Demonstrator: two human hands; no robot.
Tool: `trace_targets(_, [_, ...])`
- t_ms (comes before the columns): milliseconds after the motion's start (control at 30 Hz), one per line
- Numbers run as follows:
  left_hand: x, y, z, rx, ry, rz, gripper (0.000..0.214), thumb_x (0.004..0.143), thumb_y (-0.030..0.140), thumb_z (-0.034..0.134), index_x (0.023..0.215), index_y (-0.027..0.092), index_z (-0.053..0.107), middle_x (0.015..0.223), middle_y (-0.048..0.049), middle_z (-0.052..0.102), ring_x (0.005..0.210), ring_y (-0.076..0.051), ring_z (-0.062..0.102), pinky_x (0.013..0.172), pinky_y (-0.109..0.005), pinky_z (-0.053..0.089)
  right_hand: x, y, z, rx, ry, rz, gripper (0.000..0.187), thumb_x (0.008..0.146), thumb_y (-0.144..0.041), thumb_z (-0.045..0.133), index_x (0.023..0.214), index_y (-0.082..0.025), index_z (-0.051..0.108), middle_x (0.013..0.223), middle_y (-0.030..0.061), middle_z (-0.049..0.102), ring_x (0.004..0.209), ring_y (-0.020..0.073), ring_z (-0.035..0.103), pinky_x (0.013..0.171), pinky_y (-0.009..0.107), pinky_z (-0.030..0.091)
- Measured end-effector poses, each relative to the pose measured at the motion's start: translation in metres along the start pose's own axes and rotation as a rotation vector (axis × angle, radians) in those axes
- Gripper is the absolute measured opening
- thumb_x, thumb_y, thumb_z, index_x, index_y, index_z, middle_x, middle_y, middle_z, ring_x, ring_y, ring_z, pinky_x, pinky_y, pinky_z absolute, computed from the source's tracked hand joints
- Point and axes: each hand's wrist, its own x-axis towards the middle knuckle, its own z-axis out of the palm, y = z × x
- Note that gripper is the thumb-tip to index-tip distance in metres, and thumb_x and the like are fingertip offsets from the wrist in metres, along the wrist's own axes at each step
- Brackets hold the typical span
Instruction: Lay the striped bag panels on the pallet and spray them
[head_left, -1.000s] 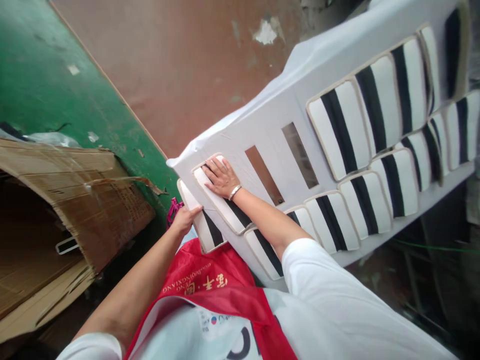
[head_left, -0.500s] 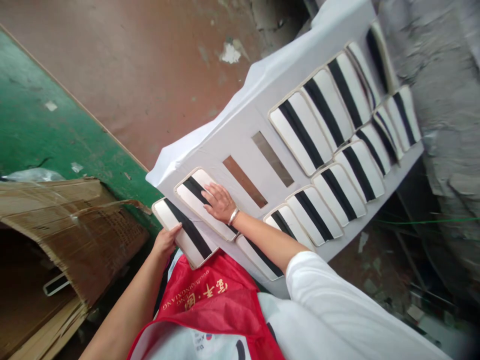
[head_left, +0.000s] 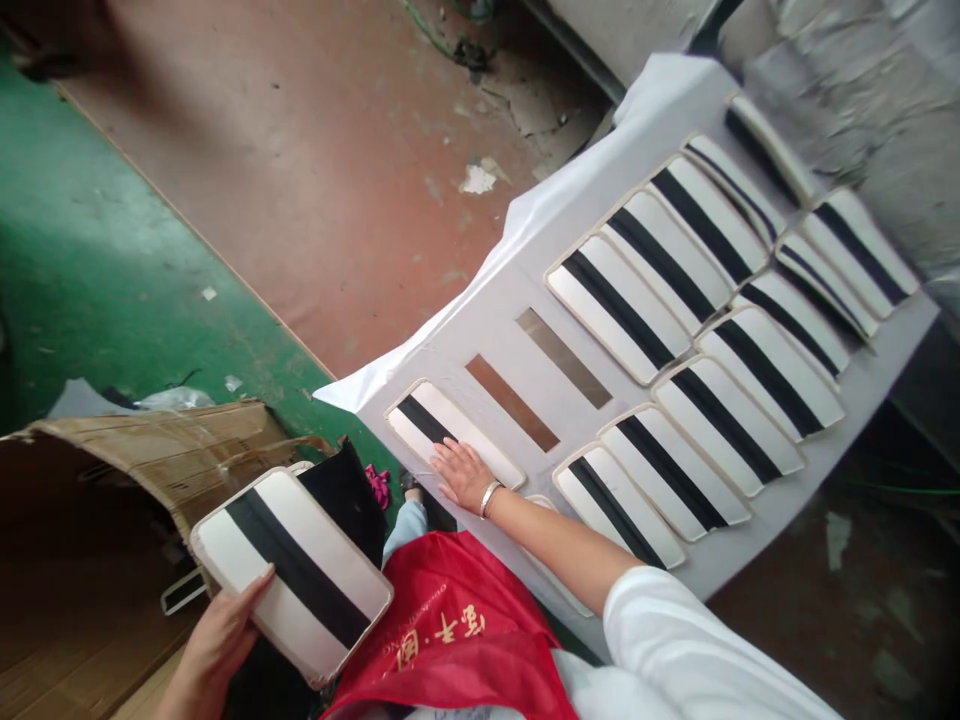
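Observation:
My left hand grips a white rounded panel with a black stripe, thumb on its face and fingers hidden underneath. It is held off the table, over the side of a cardboard box. A similar striped panel lies flat at the near left end of the white-covered table. On this one rests my right hand, fingers spread and flat, a silver bracelet at the wrist. A black piece shows behind the held panel; whether it is joined to it I cannot tell.
Several more striped panels lie in two overlapping rows on the table. Two bare strips, one reddish brown and one grey-brown, lie between them. An open cardboard box stands at left. Rough grey material rises beyond the table.
My left hand has carried its panel left and away from the table, toward the box. My right hand has slid to the near end of the lying panel. The view has shifted.

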Motion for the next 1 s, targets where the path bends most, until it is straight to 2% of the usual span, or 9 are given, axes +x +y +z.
trace_targets(133, [-0.021, 0.022, 0.004, -0.13, -0.121, 0.017, 0.044, 0.047, 0.02, 0.085, 0.087, 0.023, 0.068, 0.078, 0.0011, 0.075, 0.082, -0.029, 0.07, 0.065, -0.032, 0.061, 0.0, -0.036, -0.036, 0.412, 0.079, 0.122, 0.057, 0.083, -0.046, 0.057, 0.128, -0.012, 0.052, 0.133, 0.0174, 0.052, 0.126, 0.0279, 0.045, 0.106, 0.045, 0.035])
trace_targets(200, [-0.03, 0.031, 0.027, -0.195, -0.181, 0.041, 0.048, 0.042, 0.023, 0.088, 0.085, 0.021, 0.069, 0.077, -0.0008, 0.075, 0.081, -0.03, 0.07, 0.068, -0.034, 0.061, 0.001, -0.049, -0.056, 0.705, 0.02, 0.195, 0.055, 0.088, -0.053, 0.045, 0.127, -0.014, 0.052, 0.119, 0.0126, 0.061, 0.109, 0.0233, 0.057, 0.097, 0.04, 0.044])
trace_targets(300, [-0.039, 0.039, 0.08, -0.276, -0.325, 0.073, 0.054, 0.038, 0.023, 0.09, 0.087, 0.017, 0.069, 0.074, -0.0052, 0.075, 0.079, -0.032, 0.07, 0.074, -0.038, 0.06, 0.002, -0.05, -0.082, 1.024, -0.056, 0.278, 0.053, 0.091, -0.059, 0.033, 0.112, -0.018, 0.06, 0.097, 0.0045, 0.066, 0.089, 0.0185, 0.061, 0.085, 0.034, 0.048])
trace_targets(433, [-0.045, 0.042, 0.143, -0.335, -0.454, 0.114, 0.055, 0.048, 0.022, 0.087, 0.099, 0.016, 0.067, 0.082, -0.0068, 0.075, 0.088, -0.031, 0.069, 0.082, -0.037, 0.058, -0.005, -0.021, -0.108, 1.003, 0.077, 0.426, 0.044, 0.084, -0.059, 0.05, 0.092, -0.018, 0.062, 0.083, 0.0011, 0.064, 0.081, 0.0173, 0.058, 0.078, 0.031, 0.046])
trace_targets(533, [-0.044, 0.04, 0.169, -0.347, -0.483, 0.113, 0.054, 0.054, 0.021, 0.084, 0.105, 0.014, 0.064, 0.082, -0.0082, 0.075, 0.092, -0.03, 0.068, 0.085, -0.036, 0.057, -0.019, 0.003, -0.126, 1.034, 0.152, 0.446, 0.038, 0.08, -0.053, 0.059, 0.098, -0.019, 0.06, 0.089, 0.0011, 0.065, 0.084, 0.0174, 0.059, 0.078, 0.03, 0.047])
trace_targets(667, [-0.036, 0.038, 0.188, -0.35, -0.46, 0.13, 0.048, 0.063, 0.022, 0.079, 0.107, 0.012, 0.063, 0.083, -0.0086, 0.074, 0.089, -0.029, 0.069, 0.085, -0.039, 0.057, -0.032, 0.025, -0.139, 1.032, 0.2, 0.457, 0.038, 0.081, -0.044, 0.059, 0.109, -0.018, 0.057, 0.106, 0.0036, 0.066, 0.097, 0.018, 0.06, 0.09, 0.032, 0.046])
trace_targets(833, [-0.019, 0.034, 0.206, -0.35, -0.454, 0.075, 0.033, 0.074, 0.026, 0.069, 0.103, 0.01, 0.064, 0.083, -0.0103, 0.074, 0.086, -0.027, 0.07, 0.086, -0.041, 0.056, -0.027, 0.045, -0.123, 0.763, 0.14, 0.724, 0.028, 0.085, -0.036, 0.055, 0.104, -0.017, 0.062, 0.102, 0.0037, 0.069, 0.099, 0.019, 0.062, 0.093, 0.035, 0.046])
trace_targets(933, [-0.015, 0.03, 0.215, -0.365, -0.489, 0.052, 0.041, 0.08, 0.035, 0.064, 0.113, 0.011, 0.061, 0.093, -0.0116, 0.073, 0.091, -0.026, 0.069, 0.088, -0.039, 0.054, -0.023, 0.053, -0.113, 0.883, 0.15, 0.851, 0.029, 0.087, -0.038, 0.052, 0.1, -0.017, 0.067, 0.103, 0.006, 0.071, 0.101, 0.0196, 0.063, 0.093, 0.034, 0.047])
trace_targets(1000, [-0.016, 0.027, 0.221, -0.349, -0.532, 0.138, 0.051, 0.08, 0.037, 0.064, 0.127, 0.019, 0.053, 0.112, -0.01, 0.069, 0.1, -0.025, 0.066, 0.09, -0.036, 0.053, -0.025, 0.06, -0.111, 0.987, 0.149, 0.923, 0.032, 0.088, -0.041, 0.052, 0.1, -0.016, 0.068, 0.104, 0.0073, 0.071, 0.1, 0.0194, 0.064, 0.092, 0.033, 0.048])
